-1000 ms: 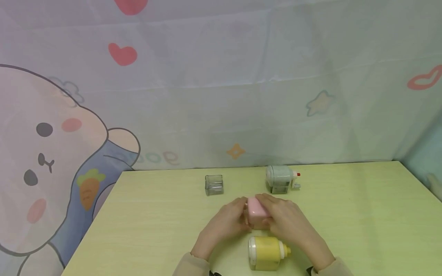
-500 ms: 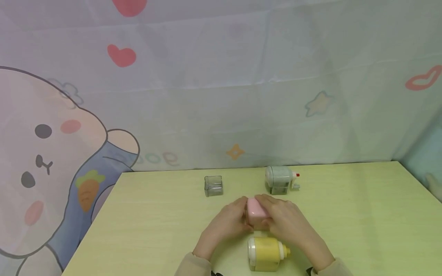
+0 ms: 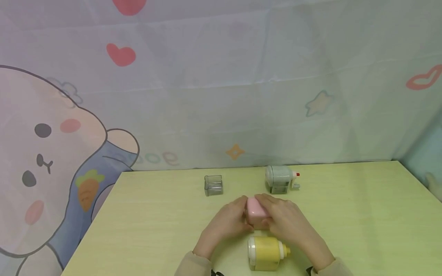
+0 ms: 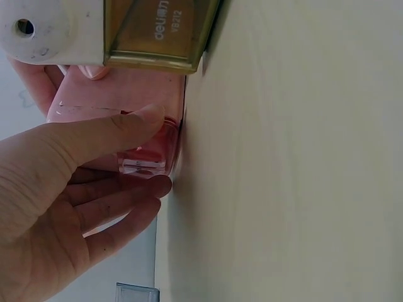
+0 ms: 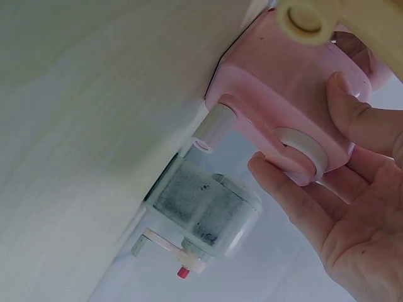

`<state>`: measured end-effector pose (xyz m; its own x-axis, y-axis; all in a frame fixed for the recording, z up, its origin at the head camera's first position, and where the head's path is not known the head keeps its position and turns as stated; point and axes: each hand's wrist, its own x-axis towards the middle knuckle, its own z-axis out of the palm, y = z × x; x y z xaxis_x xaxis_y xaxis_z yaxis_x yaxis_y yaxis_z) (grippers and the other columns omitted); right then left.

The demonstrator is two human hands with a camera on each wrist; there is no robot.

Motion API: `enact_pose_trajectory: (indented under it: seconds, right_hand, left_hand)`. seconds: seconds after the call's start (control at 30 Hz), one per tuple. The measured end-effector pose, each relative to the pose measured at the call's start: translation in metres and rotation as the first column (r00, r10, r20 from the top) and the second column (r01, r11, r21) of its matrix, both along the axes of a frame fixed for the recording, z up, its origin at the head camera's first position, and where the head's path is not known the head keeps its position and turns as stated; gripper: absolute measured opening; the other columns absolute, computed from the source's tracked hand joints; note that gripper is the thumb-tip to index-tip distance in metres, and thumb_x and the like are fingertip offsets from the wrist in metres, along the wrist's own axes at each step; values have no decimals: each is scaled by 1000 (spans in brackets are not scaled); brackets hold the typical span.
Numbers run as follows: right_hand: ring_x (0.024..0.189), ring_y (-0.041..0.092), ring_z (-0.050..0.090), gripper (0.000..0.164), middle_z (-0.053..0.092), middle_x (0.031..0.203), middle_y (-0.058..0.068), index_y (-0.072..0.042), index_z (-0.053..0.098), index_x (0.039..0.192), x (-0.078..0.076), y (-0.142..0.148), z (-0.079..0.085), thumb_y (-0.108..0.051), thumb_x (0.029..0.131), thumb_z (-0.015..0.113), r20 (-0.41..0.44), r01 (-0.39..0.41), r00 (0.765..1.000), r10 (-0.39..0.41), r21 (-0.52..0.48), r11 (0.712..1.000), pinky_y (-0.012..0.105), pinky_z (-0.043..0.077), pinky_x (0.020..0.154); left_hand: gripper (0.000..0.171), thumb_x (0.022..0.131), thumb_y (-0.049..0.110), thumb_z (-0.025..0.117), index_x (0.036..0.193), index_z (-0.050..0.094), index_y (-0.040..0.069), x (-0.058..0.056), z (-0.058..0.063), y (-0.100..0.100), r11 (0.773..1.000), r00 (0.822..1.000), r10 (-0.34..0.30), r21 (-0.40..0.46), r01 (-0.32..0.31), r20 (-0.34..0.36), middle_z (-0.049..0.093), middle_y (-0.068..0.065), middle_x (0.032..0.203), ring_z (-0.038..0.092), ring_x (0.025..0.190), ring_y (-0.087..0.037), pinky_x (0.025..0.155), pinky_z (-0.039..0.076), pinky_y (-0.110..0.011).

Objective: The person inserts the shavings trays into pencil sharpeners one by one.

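Observation:
A pink crank pencil sharpener [image 3: 257, 209] stands on the table between both hands. In the left wrist view, its clear reddish shavings drawer [image 4: 148, 151] sits at the opening in the body's side. My left hand [image 3: 226, 220] pinches that drawer, thumb on one face and fingers on the opposite one. From the other side, my right hand [image 3: 284, 216] grips the sharpener's body, its thumb and fingers spread around the top near the white ring [image 5: 305, 148]. A white crank handle [image 5: 214, 126] projects from the pink body.
Close in front lies a yellow sharpener [image 3: 266, 253], between the forearms. Behind the hands stands a grey-green sharpener [image 3: 279, 179] with a red-tipped crank. Left of that is a clear grey plastic drawer [image 3: 213, 185]. A printed cloth [image 3: 221, 96] hangs behind the table.
My left hand has shifted slightly right, and the gap between its fingers and the pink sharpener's side has narrowed. My right hand stays in place.

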<state>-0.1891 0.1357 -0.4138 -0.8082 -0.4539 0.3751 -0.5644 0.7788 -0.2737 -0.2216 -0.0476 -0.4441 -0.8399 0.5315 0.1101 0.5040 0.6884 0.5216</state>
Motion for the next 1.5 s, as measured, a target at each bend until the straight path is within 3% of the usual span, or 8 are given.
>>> enact_pose_trajectory:
  seconds: [1.0,1.23,1.37,1.5]
  right_hand:
    - [84,23,59,58,63,112,12,-5,55,118,0,-1,5,-7,63,73,52,3,999,-4,16,1000,40,53,67]
    - [101,27,53,60,59,117,14,-4,52,122,-1,1,9,-9,65,73,108,15,994,-16,14,1000,48,51,80]
    - [98,23,53,63,59,115,10,-9,51,123,-3,2,10,-22,66,75,134,-1,991,1,-2,1000,47,50,79]
    - [91,19,53,66,60,112,7,-13,51,122,-5,3,12,-35,65,76,137,-21,990,20,10,1000,45,50,76]
  left_hand:
    - [50,62,16,79,102,48,18,-1,-1,3,998,998,-7,64,3,61,56,8,85,51,72,-5,63,49,-21]
    - [73,64,15,78,127,41,20,-3,-1,4,996,999,-34,78,32,29,60,5,97,52,80,-5,71,50,-24]
    - [93,64,20,78,141,26,23,-2,0,1,998,1000,-25,53,24,15,60,0,115,52,95,-7,83,49,-32]
    - [99,65,26,78,143,17,28,0,1,-3,1000,1000,-13,6,13,8,52,0,130,46,111,-13,93,44,-39]
